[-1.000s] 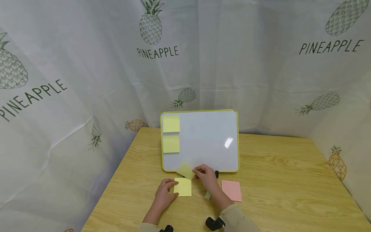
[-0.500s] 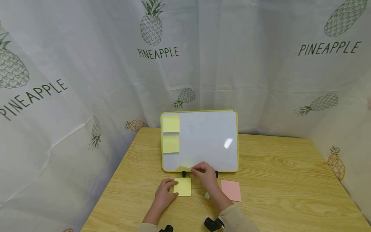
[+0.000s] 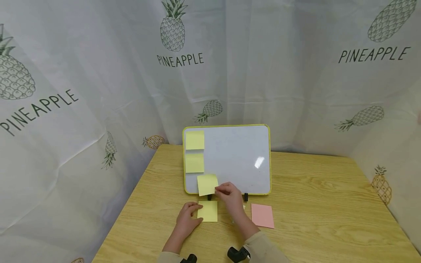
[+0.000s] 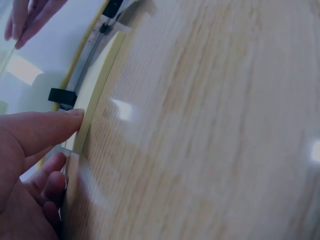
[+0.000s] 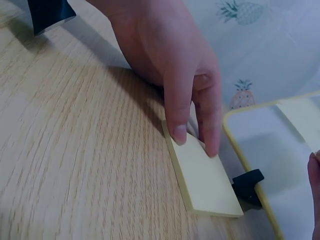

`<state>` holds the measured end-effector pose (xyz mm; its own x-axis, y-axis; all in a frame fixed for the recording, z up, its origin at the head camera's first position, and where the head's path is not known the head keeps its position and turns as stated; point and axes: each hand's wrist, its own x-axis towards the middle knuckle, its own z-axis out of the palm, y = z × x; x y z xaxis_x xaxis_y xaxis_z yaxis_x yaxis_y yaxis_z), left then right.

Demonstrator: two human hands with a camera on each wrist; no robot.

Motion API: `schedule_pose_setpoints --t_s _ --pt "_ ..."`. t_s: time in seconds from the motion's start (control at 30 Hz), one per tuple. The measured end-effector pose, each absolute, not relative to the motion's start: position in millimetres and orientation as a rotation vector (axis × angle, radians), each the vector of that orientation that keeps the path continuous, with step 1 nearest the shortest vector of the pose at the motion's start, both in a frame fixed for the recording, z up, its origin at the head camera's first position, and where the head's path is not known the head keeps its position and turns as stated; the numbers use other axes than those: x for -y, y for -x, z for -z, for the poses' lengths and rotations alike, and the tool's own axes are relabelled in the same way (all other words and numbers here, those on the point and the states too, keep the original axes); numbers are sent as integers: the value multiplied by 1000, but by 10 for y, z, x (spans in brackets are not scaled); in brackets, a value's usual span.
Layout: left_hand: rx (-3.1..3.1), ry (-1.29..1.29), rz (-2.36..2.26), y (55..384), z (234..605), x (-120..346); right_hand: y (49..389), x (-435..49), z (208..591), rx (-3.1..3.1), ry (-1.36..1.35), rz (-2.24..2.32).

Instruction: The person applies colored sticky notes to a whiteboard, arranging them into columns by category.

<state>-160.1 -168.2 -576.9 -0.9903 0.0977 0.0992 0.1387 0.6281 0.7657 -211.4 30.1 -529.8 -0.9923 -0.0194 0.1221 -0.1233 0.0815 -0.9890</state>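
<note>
My right hand (image 3: pixel 230 197) pinches a yellow sticky note (image 3: pixel 207 184) by its lower right corner, holding it upright before the lower left of a whiteboard (image 3: pixel 233 157). Two more yellow sticky notes are stuck one above the other along the board's left side, an upper note (image 3: pixel 194 140) and a lower note (image 3: pixel 194 163). On the table in front, a yellow sticky note pad (image 3: pixel 208 211) lies flat. My left hand (image 3: pixel 186 219) grips this pad at its left end, thumb (image 4: pixel 50 127) on the near edge and fingers on the far one, as the right wrist view also shows.
A pink sticky note pad (image 3: pixel 262 216) lies right of my right forearm. Black feet, one of them a right foot (image 3: pixel 246 197), prop the yellow-rimmed board. A small pale scrap (image 3: pixel 244 207) is partly hidden by my right wrist. A pineapple-print curtain (image 3: pixel 296 91) surrounds the wooden table (image 3: pixel 312 204).
The sticky note in my right hand has turned from tilted and edge-on to upright, facing me, against the board's lower left. My left hand stays on the yellow pad.
</note>
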Motion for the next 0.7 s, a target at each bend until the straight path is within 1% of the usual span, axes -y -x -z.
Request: schedule_pose_setpoints --t_s 0.07,0.13,0.3,0.37,0.47,0.7 --pt "2790 200 1321 1598 5764 1682 2125 -276 5317 2226 -153 -2079" --pt "2789 202 1322 1595 5763 1679 2095 -256 5232 2209 -159 -2109" --pt "2796 198 1293 1585 5745 1649 2129 -187 5250 2208 -105 -2155" --pt "2805 205 1257 1578 5726 1643 2190 -152 5365 2190 -80 -2189" --pt "2803 216 1166 1570 5703 1657 2214 -104 5398 2156 -78 -2283" --pt "2602 80 1075 1606 5562 1770 2233 4 5405 2143 -40 -2369"
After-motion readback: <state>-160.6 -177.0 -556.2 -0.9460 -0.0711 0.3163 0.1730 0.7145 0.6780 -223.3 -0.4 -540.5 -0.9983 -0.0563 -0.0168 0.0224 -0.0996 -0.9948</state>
